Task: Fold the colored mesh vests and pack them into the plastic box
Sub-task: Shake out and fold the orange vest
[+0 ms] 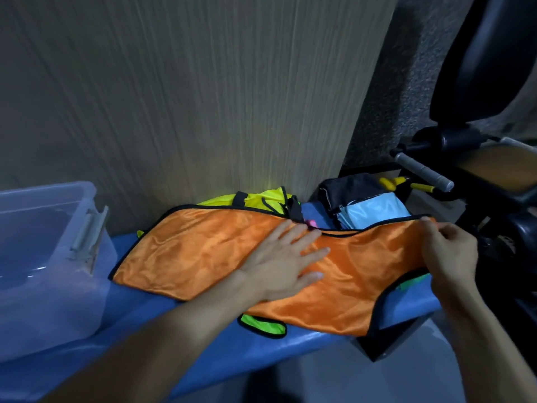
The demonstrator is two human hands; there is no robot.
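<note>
1. Biggest risk: the shiny orange vest with black piping (232, 257), spread across the middle of the frame on the long blue bench top (203, 350), looks slippery; its lower right part hangs over the bench's near edge, so a fold pulled from the right could likely drag the whole cloth off.
2. The left hand (284, 263) lies flat on the vest's centre, fingers straight and spread, pressing it down; if that hand lifts early, the layers may slide and the fold go crooked.
3. The right hand (447, 251), at the right of the frame, pinches the vest's upper right edge between curled fingers and thumb; a thin pinch on slick fabric could slip.
4. A neon green vest (263, 325) peeks out underneath at lower centre and again at lower right; it may get caught up in the fold.
5. The clear plastic box with a grey latch (58, 257) stands at far left on the bench, well apart from the right hand; I see nothing inside it; the carry across could undo a loose fold.
6. Counts: one box; one orange vest; one yellow vest (261, 199) behind; green cloth at two spots, possibly one vest; one stack of folded dark and light blue cloth (366, 205) at upper right, pieces uncountable; two hands.
</note>
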